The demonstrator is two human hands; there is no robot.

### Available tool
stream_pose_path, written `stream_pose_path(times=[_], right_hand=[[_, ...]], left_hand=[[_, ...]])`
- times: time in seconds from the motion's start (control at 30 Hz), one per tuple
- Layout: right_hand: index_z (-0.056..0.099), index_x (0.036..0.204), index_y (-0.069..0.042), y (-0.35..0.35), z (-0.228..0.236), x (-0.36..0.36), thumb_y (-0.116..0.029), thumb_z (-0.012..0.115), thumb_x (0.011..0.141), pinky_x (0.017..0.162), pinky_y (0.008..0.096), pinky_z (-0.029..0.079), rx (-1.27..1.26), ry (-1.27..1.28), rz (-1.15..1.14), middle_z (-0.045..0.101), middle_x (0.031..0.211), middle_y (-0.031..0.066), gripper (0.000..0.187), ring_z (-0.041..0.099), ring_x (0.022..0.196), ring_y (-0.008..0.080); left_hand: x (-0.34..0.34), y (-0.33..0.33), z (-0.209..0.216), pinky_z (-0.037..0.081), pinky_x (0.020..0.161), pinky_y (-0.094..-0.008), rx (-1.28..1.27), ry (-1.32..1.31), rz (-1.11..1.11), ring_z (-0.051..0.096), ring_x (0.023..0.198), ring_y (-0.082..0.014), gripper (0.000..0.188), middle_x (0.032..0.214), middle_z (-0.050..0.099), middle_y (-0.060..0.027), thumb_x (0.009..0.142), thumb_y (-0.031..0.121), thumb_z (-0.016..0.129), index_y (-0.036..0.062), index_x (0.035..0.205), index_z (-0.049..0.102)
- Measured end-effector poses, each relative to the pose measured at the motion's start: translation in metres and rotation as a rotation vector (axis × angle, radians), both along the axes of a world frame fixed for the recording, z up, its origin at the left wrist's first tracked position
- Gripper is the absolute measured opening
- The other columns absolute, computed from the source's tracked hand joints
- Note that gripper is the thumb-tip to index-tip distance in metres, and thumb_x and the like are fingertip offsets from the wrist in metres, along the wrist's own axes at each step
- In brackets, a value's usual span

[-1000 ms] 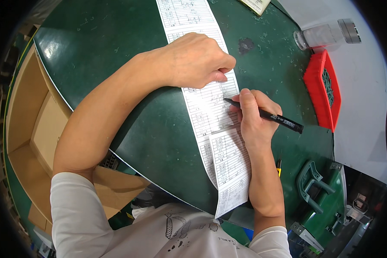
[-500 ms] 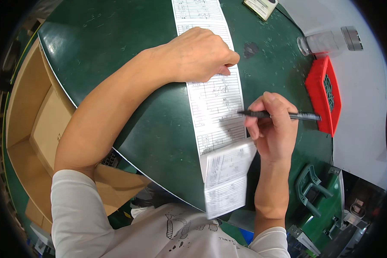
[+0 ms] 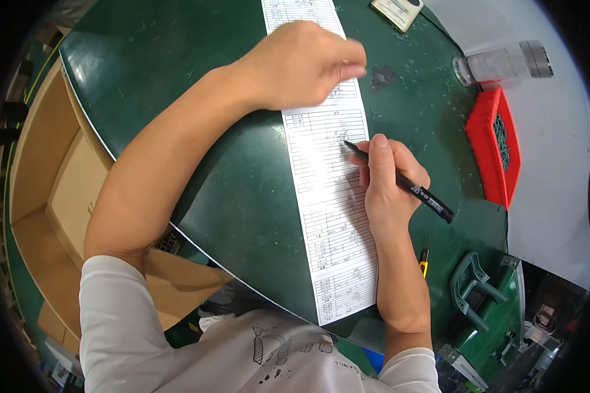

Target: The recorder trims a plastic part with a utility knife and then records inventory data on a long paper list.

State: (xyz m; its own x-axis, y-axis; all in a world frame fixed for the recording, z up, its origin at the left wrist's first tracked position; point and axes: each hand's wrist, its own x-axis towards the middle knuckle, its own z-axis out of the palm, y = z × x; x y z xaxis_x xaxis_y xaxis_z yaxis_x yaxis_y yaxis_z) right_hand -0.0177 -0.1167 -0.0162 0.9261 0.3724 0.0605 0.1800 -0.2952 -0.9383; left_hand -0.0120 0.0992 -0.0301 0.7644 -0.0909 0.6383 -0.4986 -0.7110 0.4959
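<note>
A long white printed form with ruled tables runs lengthwise over the green work table, its near end lying flat at the table edge. My right hand grips a black marker pen, whose dark tip is over the form's right half. The side of that hand and its wrist lie along the form's right edge. Over the upper part of the form is my left hand, slightly blurred, with curled fingers brought together; whatever they may hold is hidden. Under it, part of the form is covered.
At right a red bin holds small dark green pieces, beside a clear glass bottle with a grey lid. A yellow-and-black tool lies by my right forearm, near a green handled part. An open cardboard box stands at left.
The near end of the form was folded over and now lies flat. My left hand has moved away up the form. My right hand has shifted left, turning the pen.
</note>
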Motion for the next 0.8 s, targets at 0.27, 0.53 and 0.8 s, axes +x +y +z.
stream_pose_path(times=[0.27, 0.53, 0.8], right_hand=[[0.070, 0.080, 0.005, -0.002, 0.002, 0.003, -0.024, 0.061, 0.096, 0.048, 0.0235, 0.039, 0.032, 0.074, 0.016, 0.063, 0.062, 0.0043, 0.034, 0.049, 0.051, 0.0062], [0.069, 0.079, 0.006, -0.004, 0.000, 0.003, -0.021, 0.059, 0.096, 0.052, 0.0244, 0.043, 0.020, 0.019, 0.050, 0.065, 0.064, 0.0067, 0.033, 0.056, 0.055, 0.0095], [0.069, 0.077, 0.005, -0.001, -0.001, 0.002, -0.018, 0.058, 0.095, 0.054, 0.0267, 0.045, -0.052, -0.002, 0.062, 0.065, 0.064, 0.0092, 0.031, 0.059, 0.057, 0.0120]], left_hand=[[-0.006, 0.008, 0.008, 0.037, 0.049, -0.0295, -0.102, 0.277, -0.117, 0.045, 0.050, -0.0133, 0.009, 0.057, 0.055, -0.0052, 0.083, 0.011, 0.069, 0.0023, 0.084, 0.068], [-0.013, 0.009, 0.017, 0.035, 0.048, -0.0327, -0.027, 0.557, -0.236, 0.045, 0.048, -0.0165, 0.019, 0.052, 0.050, -0.0065, 0.070, 0.010, 0.078, 0.0014, 0.072, 0.061], [-0.012, 0.008, 0.017, 0.036, 0.049, -0.0358, 0.056, 0.548, -0.201, 0.048, 0.048, -0.0211, 0.022, 0.052, 0.051, -0.0081, 0.068, 0.014, 0.078, 0.0015, 0.071, 0.061]])
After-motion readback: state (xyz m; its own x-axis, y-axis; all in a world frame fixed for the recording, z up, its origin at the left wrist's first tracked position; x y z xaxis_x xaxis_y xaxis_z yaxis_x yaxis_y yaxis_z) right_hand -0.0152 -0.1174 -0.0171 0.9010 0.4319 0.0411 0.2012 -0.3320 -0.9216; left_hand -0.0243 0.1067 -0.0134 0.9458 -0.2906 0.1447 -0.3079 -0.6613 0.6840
